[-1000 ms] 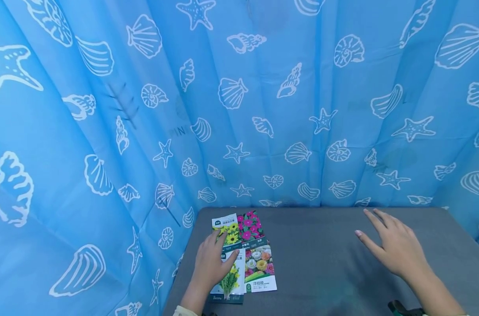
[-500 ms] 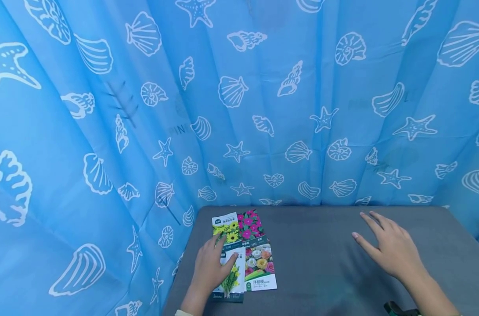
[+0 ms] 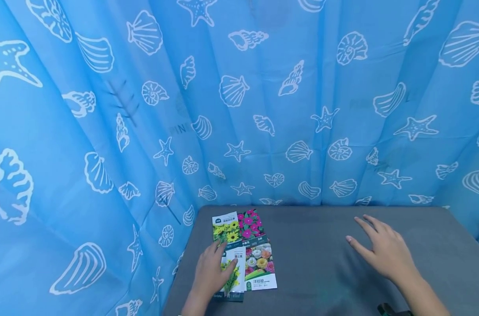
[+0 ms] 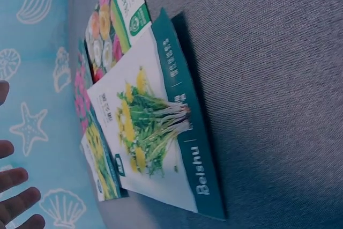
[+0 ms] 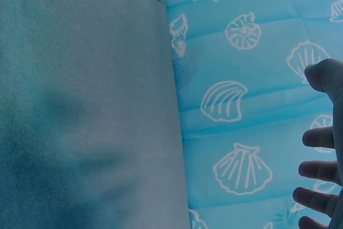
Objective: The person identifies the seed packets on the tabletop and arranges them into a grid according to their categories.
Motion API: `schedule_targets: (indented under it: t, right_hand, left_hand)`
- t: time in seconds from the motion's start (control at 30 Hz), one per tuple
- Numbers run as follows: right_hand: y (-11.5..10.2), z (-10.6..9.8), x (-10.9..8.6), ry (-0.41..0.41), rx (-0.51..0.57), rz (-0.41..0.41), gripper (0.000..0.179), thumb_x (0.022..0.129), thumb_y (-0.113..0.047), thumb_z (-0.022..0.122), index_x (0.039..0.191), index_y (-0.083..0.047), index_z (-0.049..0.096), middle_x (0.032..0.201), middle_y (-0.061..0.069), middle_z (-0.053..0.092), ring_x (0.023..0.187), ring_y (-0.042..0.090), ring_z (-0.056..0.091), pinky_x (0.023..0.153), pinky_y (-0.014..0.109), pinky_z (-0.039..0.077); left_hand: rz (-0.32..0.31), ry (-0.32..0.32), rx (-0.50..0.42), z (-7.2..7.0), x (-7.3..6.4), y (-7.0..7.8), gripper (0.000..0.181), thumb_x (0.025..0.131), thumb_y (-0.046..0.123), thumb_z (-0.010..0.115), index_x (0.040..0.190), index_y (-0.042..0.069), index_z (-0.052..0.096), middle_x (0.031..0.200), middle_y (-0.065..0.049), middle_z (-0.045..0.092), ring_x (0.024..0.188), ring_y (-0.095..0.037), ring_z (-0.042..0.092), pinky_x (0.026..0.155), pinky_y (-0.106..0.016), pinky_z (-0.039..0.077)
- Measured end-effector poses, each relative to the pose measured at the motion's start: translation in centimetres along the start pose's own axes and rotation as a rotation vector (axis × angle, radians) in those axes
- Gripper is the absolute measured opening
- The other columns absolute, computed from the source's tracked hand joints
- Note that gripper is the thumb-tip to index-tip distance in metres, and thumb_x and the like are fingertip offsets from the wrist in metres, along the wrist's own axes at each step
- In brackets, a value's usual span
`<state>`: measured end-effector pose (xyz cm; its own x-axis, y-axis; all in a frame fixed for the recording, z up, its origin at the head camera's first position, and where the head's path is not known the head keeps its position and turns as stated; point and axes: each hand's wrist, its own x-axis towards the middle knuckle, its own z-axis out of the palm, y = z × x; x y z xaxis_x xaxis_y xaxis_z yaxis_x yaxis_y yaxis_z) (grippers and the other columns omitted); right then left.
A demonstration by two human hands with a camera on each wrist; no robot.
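Note:
Four-cornered seed packets lie close together and partly overlapping on the table's left side. Nearest the front is a dandelion packet (image 4: 155,116) with a green bottom band. Behind it lies a yellow-flower packet (image 3: 226,226), beside a magenta-flower packet (image 3: 250,224). A packet with multicoloured blooms (image 3: 260,271) sits at front right. My left hand (image 3: 210,268) hovers over the dandelion packet, covering part of it in the head view; its fingers are spread and hold nothing. Out over the grey table to the right, my right hand (image 3: 387,252) hangs with fingers extended, holding nothing.
The grey cloth-covered table (image 3: 310,245) runs back to a blue curtain (image 3: 263,109) printed with white shells and starfish. That curtain also borders the left side. A dark object (image 3: 391,310) shows near my right forearm at the bottom edge.
My left hand has drawn slightly back toward me over the dandelion packet. My right hand has drifted left and a little lower in the view. The packets lie as before.

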<state>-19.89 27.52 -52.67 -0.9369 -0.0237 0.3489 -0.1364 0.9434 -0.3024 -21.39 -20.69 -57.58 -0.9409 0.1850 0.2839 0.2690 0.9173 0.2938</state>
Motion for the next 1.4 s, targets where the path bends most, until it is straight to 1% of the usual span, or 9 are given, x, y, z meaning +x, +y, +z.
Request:
schedule_targets:
  t: [0.2,0.37,0.57,0.77,1.0,1.2,1.4]
  right_hand:
    - [-0.3,0.3,-0.1,-0.003,0.01,-0.007,0.072,0.097,-0.058,0.07,0.142,-0.002,0.064,0.145,0.033,0.055,0.126,0.059,0.053,0.094,0.081,0.043]
    - [-0.4,0.6,-0.2,-0.011,0.018,-0.007,0.072,0.097,-0.058,0.07,0.142,-0.002,0.064,0.144,0.033,0.056,0.125,0.059,0.054,0.094,0.081,0.043]
    - [-0.8,1.1,-0.3,-0.042,0.03,-0.004,0.073,0.098,-0.06,0.068,0.143,-0.002,0.063,0.145,0.032,0.056,0.126,0.059,0.054,0.094,0.081,0.043]
    - [-0.9,2.0,-0.6,-0.026,0.034,-0.023,0.071,0.097,-0.057,0.071,0.143,-0.003,0.064,0.144,0.031,0.058,0.124,0.058,0.056,0.093,0.079,0.046]
    - [-1.5,2.8,-0.9,-0.057,0.043,-0.023,0.071,0.098,-0.058,0.07,0.144,-0.005,0.064,0.144,0.031,0.058,0.125,0.057,0.057,0.094,0.079,0.046]
    - [-2.0,3.0,-0.9,-0.059,0.056,-0.021,0.069,0.098,-0.057,0.07,0.143,-0.005,0.064,0.144,0.031,0.058,0.125,0.057,0.057,0.093,0.079,0.045]
    - [-2.2,3.5,-0.9,-0.071,0.069,-0.022,0.068,0.098,-0.056,0.071,0.143,-0.005,0.064,0.145,0.031,0.058,0.127,0.057,0.056,0.095,0.079,0.045]
  left_hand:
    - [-0.064,-0.065,-0.034,0.3,-0.5,0.2,0.061,0.094,0.046,0.079,0.14,0.009,0.067,0.147,-0.02,0.062,0.135,-0.042,0.061,0.108,-0.06,0.052]
    - [-0.098,-0.093,-0.044,0.6,-0.8,0.2,0.06,0.094,0.047,0.079,0.141,0.011,0.068,0.147,-0.017,0.062,0.136,-0.041,0.06,0.108,-0.062,0.052]
    - [-0.078,-0.104,-0.036,0.9,-1.1,0.0,0.059,0.095,0.047,0.078,0.14,0.009,0.068,0.146,-0.019,0.063,0.133,-0.041,0.061,0.105,-0.062,0.053]
    - [-0.099,-0.117,-0.066,1.1,-1.3,-0.2,0.059,0.095,0.047,0.078,0.14,0.009,0.068,0.147,-0.02,0.062,0.135,-0.042,0.06,0.106,-0.064,0.052]
    - [-0.121,-0.151,-0.084,1.4,-1.7,-0.6,0.059,0.094,0.045,0.079,0.139,0.009,0.068,0.145,-0.02,0.063,0.134,-0.043,0.06,0.105,-0.065,0.052]
    - [-0.117,-0.162,-0.115,1.7,-1.9,-0.8,0.056,0.093,0.04,0.08,0.138,0.007,0.069,0.144,-0.023,0.063,0.133,-0.046,0.06,0.104,-0.066,0.051]
    - [-0.134,-0.189,-0.115,1.9,-2.0,-0.8,0.058,0.094,0.043,0.079,0.139,0.007,0.068,0.145,-0.021,0.062,0.135,-0.044,0.059,0.106,-0.065,0.051]
